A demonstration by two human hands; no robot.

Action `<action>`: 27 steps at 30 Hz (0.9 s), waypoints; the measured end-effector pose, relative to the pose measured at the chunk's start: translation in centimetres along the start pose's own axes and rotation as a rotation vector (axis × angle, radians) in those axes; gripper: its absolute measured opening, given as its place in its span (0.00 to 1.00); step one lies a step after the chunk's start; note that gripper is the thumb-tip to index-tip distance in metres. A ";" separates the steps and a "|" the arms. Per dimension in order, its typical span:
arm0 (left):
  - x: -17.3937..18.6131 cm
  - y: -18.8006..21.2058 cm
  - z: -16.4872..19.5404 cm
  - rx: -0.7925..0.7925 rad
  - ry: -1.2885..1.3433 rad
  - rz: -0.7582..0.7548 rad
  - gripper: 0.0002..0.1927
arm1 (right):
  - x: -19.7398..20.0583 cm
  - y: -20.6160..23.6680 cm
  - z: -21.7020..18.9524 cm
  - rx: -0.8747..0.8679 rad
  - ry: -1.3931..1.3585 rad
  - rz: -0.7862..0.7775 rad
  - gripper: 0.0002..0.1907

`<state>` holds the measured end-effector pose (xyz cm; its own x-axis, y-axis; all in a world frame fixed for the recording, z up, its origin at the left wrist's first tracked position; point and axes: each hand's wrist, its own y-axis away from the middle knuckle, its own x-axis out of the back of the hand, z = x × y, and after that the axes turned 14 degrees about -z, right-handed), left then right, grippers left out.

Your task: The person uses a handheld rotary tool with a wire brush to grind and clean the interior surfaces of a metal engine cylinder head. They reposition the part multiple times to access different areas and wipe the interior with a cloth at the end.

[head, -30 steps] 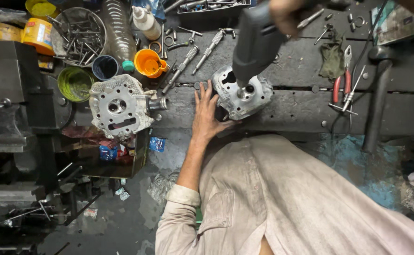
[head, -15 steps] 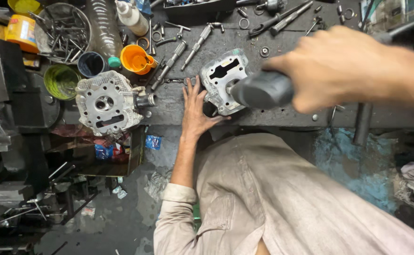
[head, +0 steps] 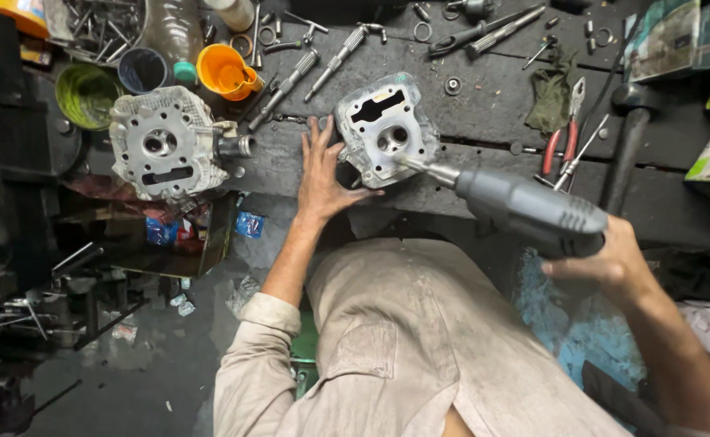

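Head view shows us a dark, oily wooden workbench with our two hands at work on a cast metal engine head. That engine head is pale grey aluminium, blocky with rough ribbed edges, a round port in its middle and an oblong slot on its far side; it sits on the bench a little left of centre, tilted slightly. Our left hand lies flat on the bench with fingers spread, thumb and palm touching the left and near edges of the casting, bracing it rather than gripping. Our right hand is closed around the ribbed grey plastic handle of a power tool, whose slim metal nose points into the round port. We cannot tell whether the tip touches the metal.

Well to the left, a second engine head of the same grey cast metal rests at the bench edge, with a short pipe stub on its right side. Far of it stand an orange plastic cup and a dark blue cup. Red-handled pliers lie to the right, beside a crumpled green rag.
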<state>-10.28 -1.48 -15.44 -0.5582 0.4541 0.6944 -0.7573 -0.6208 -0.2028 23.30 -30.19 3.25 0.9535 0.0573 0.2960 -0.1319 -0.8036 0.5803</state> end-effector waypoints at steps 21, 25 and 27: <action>0.6 0.2 -0.6 -0.001 0.042 0.005 0.54 | -1.1 -5.4 -12.2 -0.247 0.352 -0.054 0.44; 0.6 0.2 -0.8 0.005 0.043 -0.003 0.56 | -0.4 -8.3 -14.9 -0.409 0.400 -0.146 0.55; 0.7 0.3 -0.8 -0.006 0.030 0.012 0.54 | 1.0 -10.9 -16.8 -0.460 0.561 -0.152 0.53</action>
<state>-11.16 -0.78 -15.58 -0.5767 0.4658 0.6711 -0.7526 -0.6225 -0.2147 21.18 -11.37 9.97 0.7049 0.5410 0.4586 -0.2270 -0.4405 0.8686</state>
